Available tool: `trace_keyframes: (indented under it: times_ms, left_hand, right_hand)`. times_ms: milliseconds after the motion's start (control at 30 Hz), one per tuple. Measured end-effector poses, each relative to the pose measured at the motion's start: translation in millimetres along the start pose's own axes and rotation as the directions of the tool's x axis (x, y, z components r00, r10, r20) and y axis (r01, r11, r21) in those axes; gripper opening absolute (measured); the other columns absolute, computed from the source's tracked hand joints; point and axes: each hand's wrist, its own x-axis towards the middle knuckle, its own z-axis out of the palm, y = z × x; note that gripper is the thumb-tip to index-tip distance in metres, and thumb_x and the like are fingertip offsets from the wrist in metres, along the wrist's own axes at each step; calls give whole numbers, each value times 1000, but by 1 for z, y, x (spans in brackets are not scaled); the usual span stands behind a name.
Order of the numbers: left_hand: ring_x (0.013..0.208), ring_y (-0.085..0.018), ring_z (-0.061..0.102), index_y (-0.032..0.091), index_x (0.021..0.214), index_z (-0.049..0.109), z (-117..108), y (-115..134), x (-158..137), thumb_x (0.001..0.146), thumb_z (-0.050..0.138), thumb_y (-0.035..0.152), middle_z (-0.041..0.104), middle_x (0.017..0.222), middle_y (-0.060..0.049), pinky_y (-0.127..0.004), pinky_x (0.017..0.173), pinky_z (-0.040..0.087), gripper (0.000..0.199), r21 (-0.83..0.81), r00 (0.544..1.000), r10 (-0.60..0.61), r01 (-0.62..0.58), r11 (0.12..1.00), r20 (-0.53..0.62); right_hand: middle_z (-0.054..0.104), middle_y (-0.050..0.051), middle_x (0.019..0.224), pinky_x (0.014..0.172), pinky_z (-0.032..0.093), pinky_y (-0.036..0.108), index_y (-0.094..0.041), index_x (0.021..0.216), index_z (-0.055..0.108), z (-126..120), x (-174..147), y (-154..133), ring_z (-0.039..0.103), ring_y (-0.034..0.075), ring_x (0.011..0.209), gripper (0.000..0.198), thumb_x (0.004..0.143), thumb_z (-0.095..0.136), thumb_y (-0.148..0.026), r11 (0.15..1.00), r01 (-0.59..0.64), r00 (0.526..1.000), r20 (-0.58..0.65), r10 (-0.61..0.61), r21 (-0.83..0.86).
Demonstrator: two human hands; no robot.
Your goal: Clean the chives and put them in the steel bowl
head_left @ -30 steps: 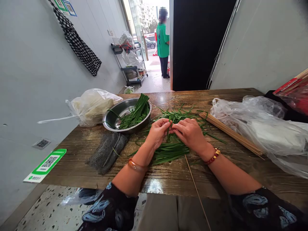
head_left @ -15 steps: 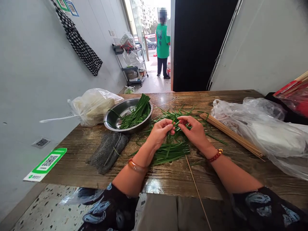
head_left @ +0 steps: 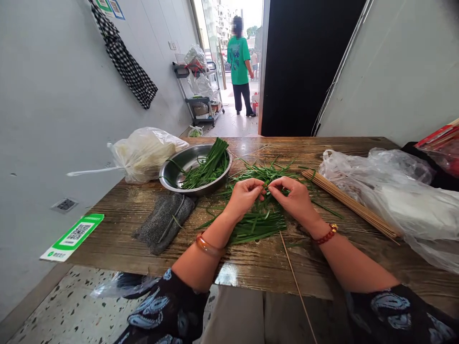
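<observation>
My left hand (head_left: 247, 195) and my right hand (head_left: 289, 193) meet fingertip to fingertip above the table, both closed in a pinch on green chive leaves, mostly hidden by the fingers. Behind them spreads a loose heap of chives (head_left: 272, 171). Below my hands lies a neater row of chives (head_left: 256, 228) threaded side by side near the end of a thin bamboo skewer (head_left: 294, 279), whose other end juts past the table's front edge. A steel bowl (head_left: 165, 184) to the left holds more long chives (head_left: 206, 169).
On the wooden table (head_left: 118, 229) are a dark mesh cloth (head_left: 165, 222), a tied plastic bag (head_left: 143, 153), a bundle of skewers (head_left: 353, 205) and clear plastic bags (head_left: 401, 196) at right. A person in green (head_left: 238, 62) stands in the doorway beyond a cart (head_left: 201, 91).
My fingertips have drawn closer together over the chives. The view has shifted slightly, and the person in the doorway has turned and moved an arm outward.
</observation>
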Motion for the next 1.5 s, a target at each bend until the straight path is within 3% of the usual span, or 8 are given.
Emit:
trace_keyframes:
  times_ms: [400,567,667,767,933,1100,1267,1500]
  left_hand:
    - [52,-9,57,13,83,69,2,1,-2,78,56,17,65,65,0,-20,51,44,14,312,995,86,-99,945,55]
    - [55,-10,56,14,85,72,1,0,-3,80,55,15,66,65,-1,-20,52,41,18,472,984,167,-177,864,64]
    - [57,-10,54,15,83,73,0,-1,-2,79,55,14,65,65,0,-20,53,40,18,546,971,226,-232,805,78]
    - [58,-10,54,15,83,73,0,-1,-1,79,56,12,63,63,0,-20,54,40,18,565,966,243,-250,786,90]
    - [59,-11,59,14,89,72,0,5,-2,85,51,17,67,69,-1,-22,60,45,22,510,967,224,-256,821,126]
    - [78,-16,63,16,88,72,-1,6,-3,82,61,18,72,81,-3,-26,72,47,13,605,936,326,-336,722,132]
    - [76,-15,61,17,85,70,-2,3,-3,83,57,14,69,79,-3,-26,73,46,13,670,905,398,-391,631,153]
    - [75,-15,61,17,86,69,-6,5,0,84,53,13,68,77,-2,-27,75,47,16,658,903,387,-407,634,185]
  right_hand:
    - [65,1,69,64,45,29,-21,68,62,-1,1,4,57,16,64,14,80,62,-28,997,-56,998,-22,55,-45]
    - [65,1,69,64,46,29,-21,68,62,-1,1,4,57,16,64,14,79,63,-29,995,-90,996,-20,89,-43]
    - [67,1,73,66,47,30,-20,80,65,0,1,6,59,16,66,9,79,63,-29,995,-101,995,-15,101,-16]
    - [68,2,78,69,48,30,-20,86,67,0,1,7,61,17,71,10,80,61,-27,999,-52,999,6,52,7]
    - [67,2,76,67,46,29,-20,78,67,-2,1,8,59,16,70,9,82,61,-25,1000,4,1000,5,-4,-21]
    - [68,1,75,66,45,27,-20,76,67,-5,2,4,58,15,68,9,82,61,-24,1000,-24,1000,-11,24,3]
    - [68,1,75,66,45,27,-20,76,67,-5,3,0,58,15,69,10,82,62,-26,998,-36,999,5,36,44]
    - [70,2,78,65,46,28,-20,85,70,-11,4,4,60,16,69,16,84,59,-32,991,-93,994,65,86,100]
